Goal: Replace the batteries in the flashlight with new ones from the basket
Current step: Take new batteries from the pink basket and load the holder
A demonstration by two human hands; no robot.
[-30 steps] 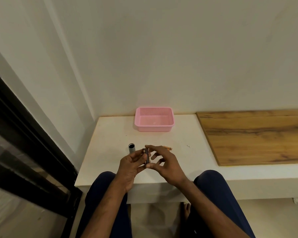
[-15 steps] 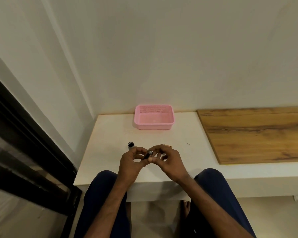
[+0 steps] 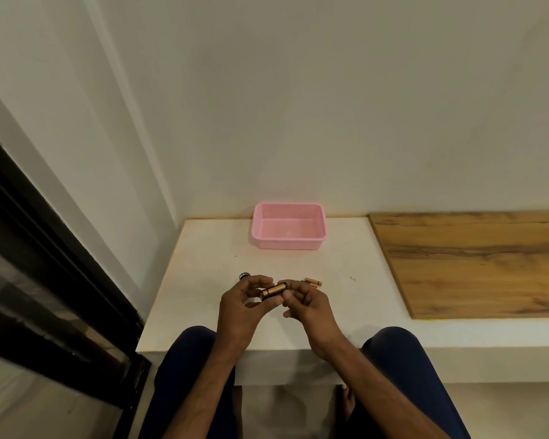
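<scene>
We now saw a copper battery (image 3: 273, 290) pinched between both hands' fingers (image 3: 264, 282), its dark holder gone from sight.

Basket (image 3: 288, 226): pink plastic, fine perforated mesh on walls. Battery (image 3: 273, 290) between the hands: copper-gold with black end band. Loose batteries (image 3: 313, 282) at 1 o'clock from the hands: same copper and black. Flashlight part (image 3: 244, 275) at 11 o'clock: dark, silvery rim. Shelf (image 3: 203, 280): off-white. Board (image 3: 476, 264): brown woodgrain, dark streaks. Trousers (image 3: 403, 369): navy.
</scene>
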